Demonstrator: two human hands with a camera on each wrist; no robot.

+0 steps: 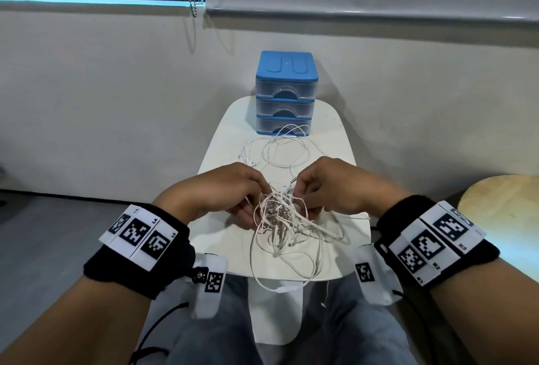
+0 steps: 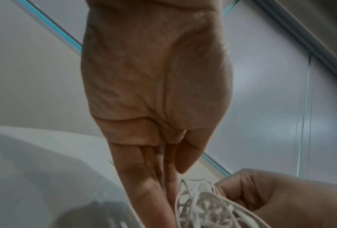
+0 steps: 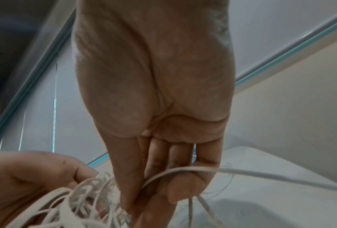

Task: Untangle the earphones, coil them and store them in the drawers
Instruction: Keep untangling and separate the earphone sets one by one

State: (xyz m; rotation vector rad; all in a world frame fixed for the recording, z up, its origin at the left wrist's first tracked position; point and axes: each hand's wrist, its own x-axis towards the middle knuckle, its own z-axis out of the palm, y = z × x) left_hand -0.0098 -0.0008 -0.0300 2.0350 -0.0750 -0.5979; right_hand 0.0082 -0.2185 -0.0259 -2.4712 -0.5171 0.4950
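White oval tabletop (image 1: pixel 329 131): left hand (image 1: pixel 215 189) and right hand (image 1: pixel 332 186) pinching tangled white earphone cable knot (image 1: pixel 277 215) at near edge. Blue three-drawer plastic organiser (image 1: pixel 285 93) closed. Untangling underway; coiling, storing pending.

The white marker strip (image 1: pixel 140 236) on the black left wristband is showing small printed codes, "L4" and "L5", beside its square black-and-white patterns, at the lower left of the head view. The strip on the right wristband (image 1: pixel 434 243) is carrying similar tiny codes, too blurred to read.
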